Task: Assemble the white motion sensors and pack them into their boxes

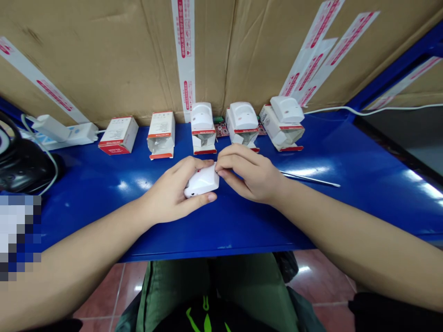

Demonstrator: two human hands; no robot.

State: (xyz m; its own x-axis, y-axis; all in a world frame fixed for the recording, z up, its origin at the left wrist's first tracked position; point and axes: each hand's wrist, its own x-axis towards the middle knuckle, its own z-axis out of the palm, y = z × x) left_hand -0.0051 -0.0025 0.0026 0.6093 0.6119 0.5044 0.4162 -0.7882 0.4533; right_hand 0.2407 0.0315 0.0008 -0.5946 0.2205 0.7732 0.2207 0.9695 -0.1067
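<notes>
My left hand is wrapped around a white motion detector, thumb along one side and fingers along the other. The detector lies tilted just above the blue table. At its right end, my right hand has its thumb and fingertips pinched together against the casing. Whatever sits between those fingertips is too small to make out. A thin shiny metal rod lies on the table behind my right forearm; part of it is hidden.
Behind my hands stand a closed detector box and an open one. Three more open boxes carry white detectors on top, with red circuit boards between them. A power strip and black object are left; cardboard lines the back.
</notes>
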